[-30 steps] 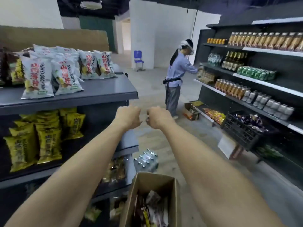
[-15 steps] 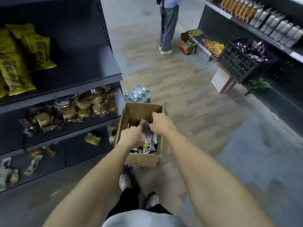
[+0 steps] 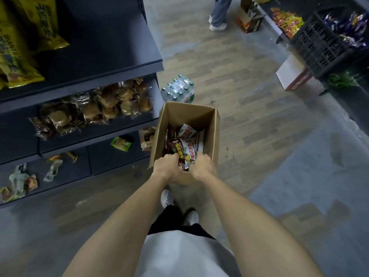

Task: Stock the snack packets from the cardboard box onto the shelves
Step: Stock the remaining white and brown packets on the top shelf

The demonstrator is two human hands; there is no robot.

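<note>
Down inside the cardboard box (image 3: 187, 116) on the floor lie the snack packets (image 3: 189, 144), just ahead of our fingers. Our left hand (image 3: 166, 166) curls its fingers around a brown packet (image 3: 175, 150); our right hand (image 3: 202, 166) curls its fingers over the edge of a white packet (image 3: 194, 149). Beyond the fingertips, behind the box, stands a pack of water bottles (image 3: 178, 90). Left of our left fingers run the dark shelves (image 3: 99, 62), carrying wrapped cakes (image 3: 95, 110) and yellow bags (image 3: 18, 45).

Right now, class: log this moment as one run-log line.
step: picking | left hand: grips brown snack packet | right hand: grips white snack packet | both inside open brown cardboard box
</note>
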